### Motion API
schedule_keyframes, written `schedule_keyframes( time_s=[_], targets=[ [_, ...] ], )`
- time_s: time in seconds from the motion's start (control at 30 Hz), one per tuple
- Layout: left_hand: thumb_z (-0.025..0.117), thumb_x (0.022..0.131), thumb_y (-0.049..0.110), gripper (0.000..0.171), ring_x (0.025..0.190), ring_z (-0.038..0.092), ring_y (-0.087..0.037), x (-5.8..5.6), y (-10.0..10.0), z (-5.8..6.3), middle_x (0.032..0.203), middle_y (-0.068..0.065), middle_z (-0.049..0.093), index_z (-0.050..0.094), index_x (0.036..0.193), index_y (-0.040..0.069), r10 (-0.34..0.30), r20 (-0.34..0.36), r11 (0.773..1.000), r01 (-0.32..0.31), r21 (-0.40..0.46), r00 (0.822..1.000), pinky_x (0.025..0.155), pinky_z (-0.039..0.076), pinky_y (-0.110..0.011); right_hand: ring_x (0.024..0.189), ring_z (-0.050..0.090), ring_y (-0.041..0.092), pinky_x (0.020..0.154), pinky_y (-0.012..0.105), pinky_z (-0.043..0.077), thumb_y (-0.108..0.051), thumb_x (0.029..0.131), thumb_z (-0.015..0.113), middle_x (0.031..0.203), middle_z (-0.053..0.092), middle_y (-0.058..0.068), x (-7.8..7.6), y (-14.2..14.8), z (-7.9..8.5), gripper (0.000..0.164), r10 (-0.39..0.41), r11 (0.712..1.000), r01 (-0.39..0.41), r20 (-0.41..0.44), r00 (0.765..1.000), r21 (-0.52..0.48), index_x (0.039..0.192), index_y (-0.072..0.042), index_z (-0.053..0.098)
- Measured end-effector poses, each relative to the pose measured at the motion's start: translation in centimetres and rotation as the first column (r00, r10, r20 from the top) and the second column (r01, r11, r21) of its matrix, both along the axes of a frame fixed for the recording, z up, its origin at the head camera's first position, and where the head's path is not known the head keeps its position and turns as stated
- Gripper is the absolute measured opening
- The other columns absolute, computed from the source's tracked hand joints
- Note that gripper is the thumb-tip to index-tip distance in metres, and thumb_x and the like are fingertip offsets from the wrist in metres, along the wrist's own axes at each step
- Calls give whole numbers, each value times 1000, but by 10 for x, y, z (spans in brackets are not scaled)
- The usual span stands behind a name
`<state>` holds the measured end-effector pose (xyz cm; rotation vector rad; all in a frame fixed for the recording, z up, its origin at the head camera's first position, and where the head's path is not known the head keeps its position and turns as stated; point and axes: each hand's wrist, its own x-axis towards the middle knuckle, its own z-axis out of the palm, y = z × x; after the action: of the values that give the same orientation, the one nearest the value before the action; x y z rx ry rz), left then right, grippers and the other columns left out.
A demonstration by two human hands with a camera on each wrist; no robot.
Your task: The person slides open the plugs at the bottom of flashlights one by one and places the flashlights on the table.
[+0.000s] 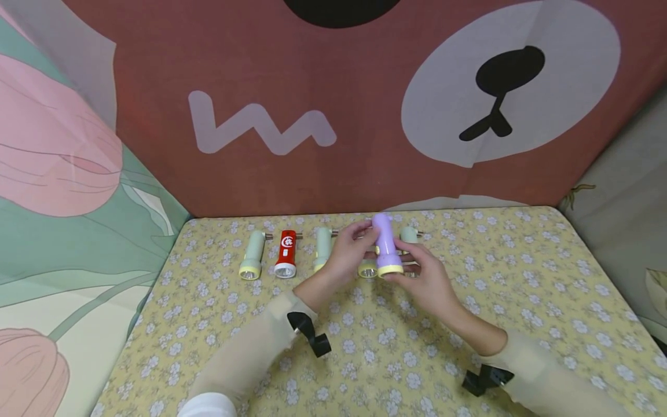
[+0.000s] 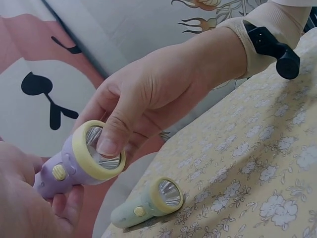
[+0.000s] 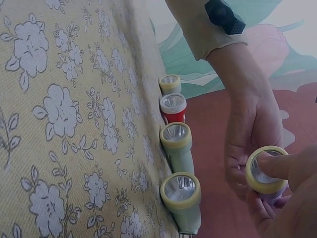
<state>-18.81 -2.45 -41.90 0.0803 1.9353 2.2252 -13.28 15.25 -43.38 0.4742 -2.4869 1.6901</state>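
Observation:
Both hands hold a purple flashlight point(image 1: 385, 243) with a pale yellow head rim, lifted above the table and tilted head-down. My left hand point(image 1: 351, 252) grips its body from the left; in the left wrist view its fingers show under the body near the yellow switch point(image 2: 59, 172). My right hand point(image 1: 429, 281) grips the head end, its thumb point(image 2: 110, 141) lying over the lens. Behind the hands, a pale green flashlight point(image 1: 367, 270) and another point(image 1: 409, 234) are partly hidden. A third green flashlight point(image 1: 323, 240) lies left of them, partly covered by the left hand.
Farther left lie a red flashlight point(image 1: 285, 255) with a white rim and a pale green flashlight point(image 1: 253, 255), in the same row. Metal prongs point(image 1: 268, 236) stick out from it. The table has a yellow floral cloth point(image 1: 365, 359). A printed curtain point(image 1: 260, 185) hangs behind.

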Motion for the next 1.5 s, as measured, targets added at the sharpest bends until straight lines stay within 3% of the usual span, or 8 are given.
schedule_keyframes(
  time_s=[0.13, 0.37, 0.6, 0.8, 1.13, 1.5],
  targets=[
    [61, 101, 6, 42, 97, 63, -19, -2, -1, -1, 123, -21, 61, 51, 140, -9, 5, 15, 1000, -5, 15, 1000, 76, 61, -33, 112, 63, 37, 88, 24, 58, 3, 84, 81, 128, 58, 20, -2, -1, -2, 68, 7, 1000, -7, 18, 1000, -13, 145, 3, 51],
    [62, 102, 7, 43, 100, 64, -20, -5, -4, -4, 128, -23, 60, 51, 141, -8, 0, 24, 1000, -1, 19, 1000, 73, 61, -30, 123, 57, 38, 96, 39, 56, -3, 90, 78, 139, 54, 21, -4, 0, -4, 69, 74, 996, -68, 102, 992, -58, 150, 0, 45],
    [63, 101, 6, 43, 102, 66, -23, -6, -5, -4, 132, -22, 60, 53, 141, -6, 16, 10, 1000, -16, 2, 1000, 71, 60, -29, 125, 55, 37, 96, 25, 55, -6, 97, 70, 142, 54, 23, -6, 0, -2, 60, 109, 985, -86, 153, 982, -152, 151, 1, 43],
    [64, 100, 4, 43, 104, 67, -26, -4, -6, 3, 133, -22, 60, 54, 140, -5, 15, -12, 1000, -15, 5, 1000, 70, 61, -29, 125, 54, 39, 96, 22, 53, 0, 96, 69, 139, 55, 25, -6, -2, 0, 58, 105, 977, -73, 159, 982, -198, 148, 4, 44],
    [66, 97, -2, 42, 102, 66, -21, -2, -7, 6, 127, -20, 61, 55, 138, -4, 5, -133, 1000, -8, -20, 991, 76, 61, -33, 128, 52, 38, 100, 25, 51, 3, 93, 71, 138, 55, 26, -7, -2, 0, 62, 113, 973, -69, 191, 975, -222, 148, 5, 43],
    [67, 95, -5, 44, 108, 63, -29, 3, -8, 10, 128, -23, 60, 53, 137, -5, -12, -247, 997, -6, -71, 969, 80, 62, -37, 128, 53, 40, 104, 31, 50, 2, 92, 73, 137, 55, 28, -10, -1, -2, 61, 110, 977, -70, 197, 974, -201, 146, 9, 45]
  ],
)
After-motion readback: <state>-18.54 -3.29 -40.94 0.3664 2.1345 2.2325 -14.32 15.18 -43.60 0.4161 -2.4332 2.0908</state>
